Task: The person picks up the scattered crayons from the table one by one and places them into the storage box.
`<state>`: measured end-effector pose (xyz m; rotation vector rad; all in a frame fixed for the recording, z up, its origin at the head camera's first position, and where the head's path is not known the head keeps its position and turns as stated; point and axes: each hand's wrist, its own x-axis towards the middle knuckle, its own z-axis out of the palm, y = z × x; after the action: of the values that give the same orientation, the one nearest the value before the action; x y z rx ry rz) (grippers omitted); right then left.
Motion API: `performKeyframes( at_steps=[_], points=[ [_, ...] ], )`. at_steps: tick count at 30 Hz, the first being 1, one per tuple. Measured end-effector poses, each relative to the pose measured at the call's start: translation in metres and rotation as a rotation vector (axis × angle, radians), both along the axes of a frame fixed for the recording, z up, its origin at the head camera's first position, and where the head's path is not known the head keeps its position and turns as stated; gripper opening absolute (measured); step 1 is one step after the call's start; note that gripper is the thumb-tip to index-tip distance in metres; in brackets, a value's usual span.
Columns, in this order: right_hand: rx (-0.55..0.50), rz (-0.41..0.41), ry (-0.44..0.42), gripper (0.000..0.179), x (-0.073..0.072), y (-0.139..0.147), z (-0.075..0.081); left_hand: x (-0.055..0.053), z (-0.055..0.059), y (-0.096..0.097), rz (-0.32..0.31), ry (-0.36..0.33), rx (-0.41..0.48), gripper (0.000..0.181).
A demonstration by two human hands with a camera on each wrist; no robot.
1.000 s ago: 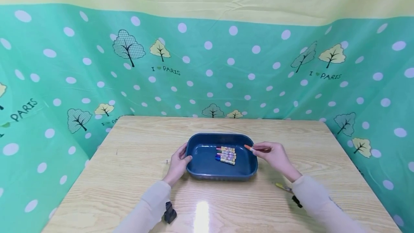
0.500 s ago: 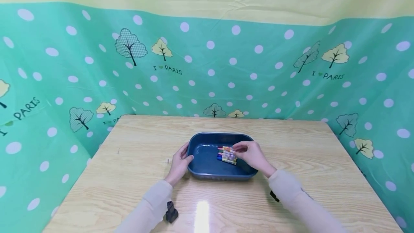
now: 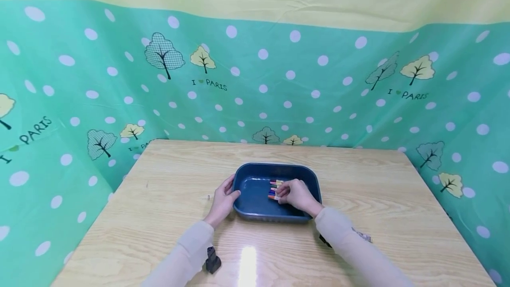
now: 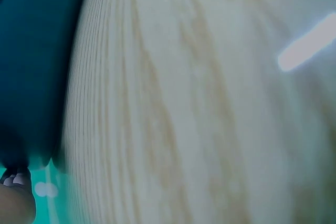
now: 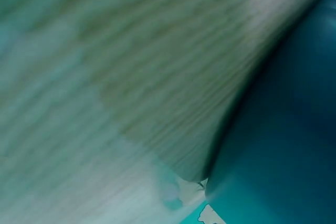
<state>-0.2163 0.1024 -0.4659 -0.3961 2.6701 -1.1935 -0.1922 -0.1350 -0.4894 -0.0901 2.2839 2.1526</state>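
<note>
My left hand [image 3: 221, 201] grips the left end of a dark blue rectangular tray [image 3: 263, 214], thumb at the rim and fingers around the outer side. Inside the tray, several crayons [image 3: 274, 183] in printed wrappers lie side by side, tips to the left, partly covered by my right hand [image 3: 296, 195]. That hand pinches an orange crayon [image 3: 274, 197] at the near side of the row; whether it touches the tray floor I cannot tell. The left wrist view shows the tray's outer wall [image 4: 37, 66] and a bit of the left hand [image 4: 16, 198]. In the right wrist view only the tray wall [image 5: 283, 129] shows, without fingers.
The tray stands on a light wooden table [image 3: 179, 167] backed by a green dotted curtain [image 3: 223, 114]. A small patterned thing [image 3: 363, 235] shows beside the right sleeve, mostly hidden. Black wrist cameras [image 3: 213, 261] hang under both sleeves.
My right hand has brought the orange crayon from the tray's right rim leftward and down to the near side of the crayon row. The left hand keeps its hold on the tray.
</note>
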Motion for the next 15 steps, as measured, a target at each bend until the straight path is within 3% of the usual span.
performKeyframes(
  at_steps=[15],
  points=[
    [0.014, -0.029, 0.049, 0.019, 0.0013, 0.0001, 0.0007, 0.0001, -0.0006, 0.0017, 0.012, -0.015, -0.012, 0.057]
  ],
)
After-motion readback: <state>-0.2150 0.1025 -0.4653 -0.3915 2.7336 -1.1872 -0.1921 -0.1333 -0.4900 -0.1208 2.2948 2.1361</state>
